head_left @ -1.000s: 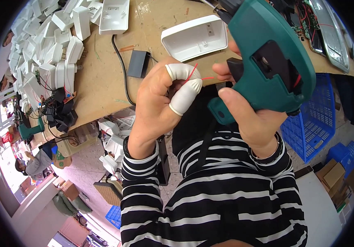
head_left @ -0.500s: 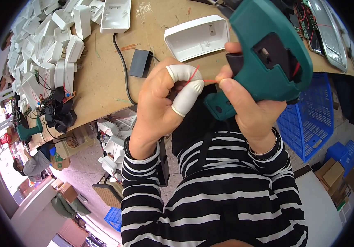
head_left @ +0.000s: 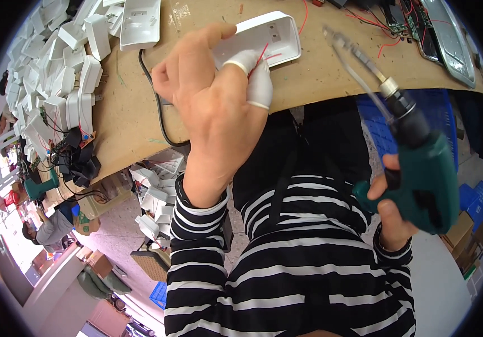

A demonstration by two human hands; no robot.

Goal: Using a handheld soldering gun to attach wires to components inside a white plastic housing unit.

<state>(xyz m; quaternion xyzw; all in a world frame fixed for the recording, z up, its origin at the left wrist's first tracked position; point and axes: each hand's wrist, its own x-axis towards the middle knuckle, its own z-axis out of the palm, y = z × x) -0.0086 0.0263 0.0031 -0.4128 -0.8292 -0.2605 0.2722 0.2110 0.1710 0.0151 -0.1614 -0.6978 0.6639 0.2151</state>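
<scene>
My left hand (head_left: 216, 106) reaches over the workbench with white finger cots on thumb and index finger. Those two fingers pinch a thin red wire (head_left: 262, 56), whose ends stick out past the tips. Behind them lies a white plastic housing (head_left: 282, 35), open side up; my outer fingers overlap its left end, and I cannot tell if they touch it. Off to the right, my right hand (head_left: 393, 216) grips a green electric drill (head_left: 433, 180) by its handle. Its long bit (head_left: 359, 53) points up and left over the bench edge, somewhat blurred.
White plastic casings (head_left: 64, 73) are heaped along the left of the bench. A black cable (head_left: 157, 104) curves beside my left hand. Circuit boards with red wires (head_left: 395, 25) lie at the far right. Below stands a blue crate (head_left: 443, 112). Another person (head_left: 53, 230) is at far left.
My right hand has let go of the red wire and swung the drill down and right. My left hand has carried the wire up toward the housing, which has shifted slightly left.
</scene>
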